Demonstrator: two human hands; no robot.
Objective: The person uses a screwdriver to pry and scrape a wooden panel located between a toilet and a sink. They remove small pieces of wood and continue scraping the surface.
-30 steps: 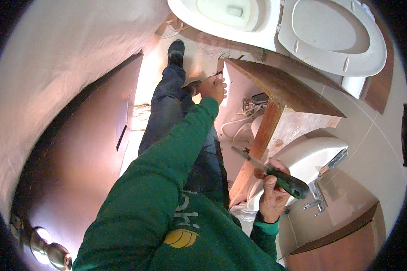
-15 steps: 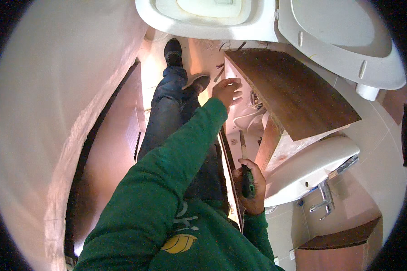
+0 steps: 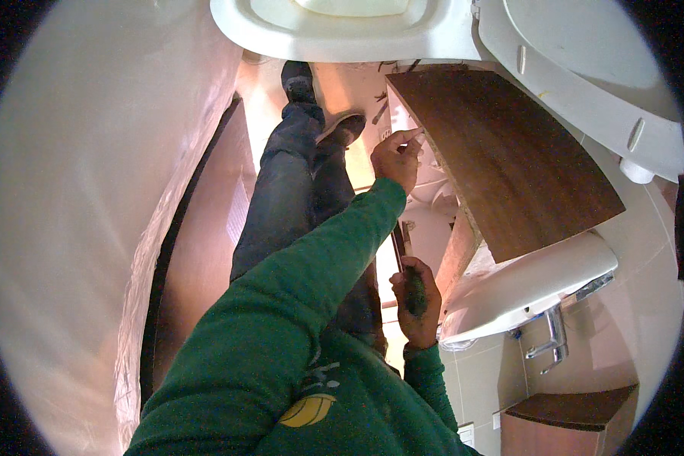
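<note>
My left hand [image 3: 396, 159] is closed in a pinch right at the edge of a brown wood-look cabinet panel [image 3: 509, 152]. Anything between the fingertips is too small to make out, and I cannot tell whether they touch the panel. Below it, my right hand [image 3: 420, 304] grips a narrow-bladed hand tool by its dark green handle [image 3: 416, 295]. The blade points away from me, beside the cabinet's open inside, and looks blurred. Behind the panel's edge, a white curved pipe [image 3: 427, 190] shows in part inside the cabinet.
A white washbasin [image 3: 524, 285] with a chrome tap [image 3: 552, 342] adjoins the panel on the right. A white toilet [image 3: 342, 34] with its raised lid [image 3: 585, 61] stands beyond. Another brown panel [image 3: 197, 251] leans at the left wall. My legs [image 3: 277, 205] stretch between, with dark debris on the floor.
My left hand has gone from loosely spread fingers to a pinch at the panel's edge. My right hand, still round the tool, has turned slightly, and the whole view has shifted a little.
</note>
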